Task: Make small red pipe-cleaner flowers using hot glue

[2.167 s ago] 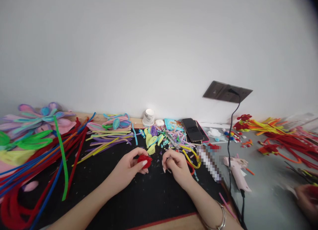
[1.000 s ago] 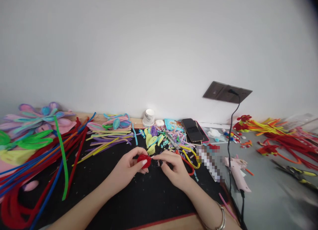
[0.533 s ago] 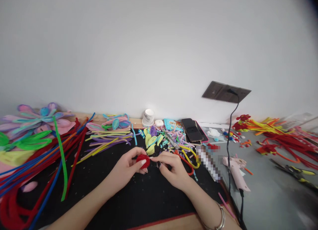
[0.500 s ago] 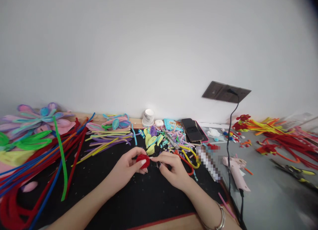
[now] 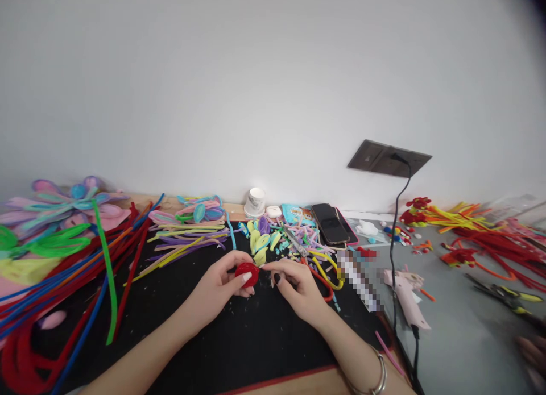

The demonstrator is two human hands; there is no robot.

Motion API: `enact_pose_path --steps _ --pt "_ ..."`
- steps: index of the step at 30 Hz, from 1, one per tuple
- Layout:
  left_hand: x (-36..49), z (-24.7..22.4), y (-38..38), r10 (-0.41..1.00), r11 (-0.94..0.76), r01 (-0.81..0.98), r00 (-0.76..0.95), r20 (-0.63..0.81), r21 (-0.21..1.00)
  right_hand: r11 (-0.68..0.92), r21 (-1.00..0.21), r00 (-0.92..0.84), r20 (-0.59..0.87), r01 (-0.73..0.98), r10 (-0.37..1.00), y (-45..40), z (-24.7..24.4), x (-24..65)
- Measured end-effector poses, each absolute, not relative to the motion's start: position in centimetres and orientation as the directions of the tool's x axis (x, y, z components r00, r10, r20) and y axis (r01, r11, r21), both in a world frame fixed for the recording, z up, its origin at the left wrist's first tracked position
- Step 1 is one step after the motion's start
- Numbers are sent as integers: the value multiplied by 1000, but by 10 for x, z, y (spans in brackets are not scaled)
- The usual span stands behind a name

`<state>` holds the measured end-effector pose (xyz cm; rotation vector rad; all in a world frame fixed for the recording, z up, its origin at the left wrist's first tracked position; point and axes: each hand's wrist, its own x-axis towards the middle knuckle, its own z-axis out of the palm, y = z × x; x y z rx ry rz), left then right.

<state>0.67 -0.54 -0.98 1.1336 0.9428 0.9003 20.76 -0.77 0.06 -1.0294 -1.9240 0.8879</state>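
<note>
A round red fuzzy piece [image 5: 246, 275] is held between the thumb and fingers of my left hand [image 5: 222, 280], above the black mat [image 5: 256, 344]. My right hand [image 5: 294, 282] is just to its right, index finger stretched toward the red piece's upper right edge and the other fingers curled. Nothing can be made out in my right hand. Behind the hands lie yellow and purple fuzzy loops [image 5: 259, 241] and a pair of scissors [image 5: 296, 240] among short pastel pieces.
Long red, blue and green stems [image 5: 106, 270] lie at left. A paper cup [image 5: 255, 202] and phone [image 5: 330, 223] stand near the wall. At right are a pink glue gun [image 5: 407, 298] with a black cord, pliers [image 5: 503, 295] and another person's hand [image 5: 533, 352].
My right index finger has risen slightly toward the top edge of the red piece, which has tilted a little. Another person's hand has appeared at the lower right, by the pliers.
</note>
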Motion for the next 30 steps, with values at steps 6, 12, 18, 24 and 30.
enact_pose_path --steps 6,12,18,24,30 --pt "8 -8 -5 933 202 -120 325 -154 972 437 -830 -371 306 347 877 -8 1 208" --pt "8 -5 -6 935 218 -126 310 -171 968 494 -787 -411 339 369 847 -8 2 209" --pt "8 -7 -7 924 275 -172 320 -210 946 501 -788 -437 332 358 836 -8 -1 209" --pt "7 -10 -7 914 308 -219 337 -225 926 463 -828 -432 309 315 847 -8 2 207" --pt "7 -7 -8 907 318 -216 354 -230 923 425 -852 -428 275 306 861 -7 1 208"
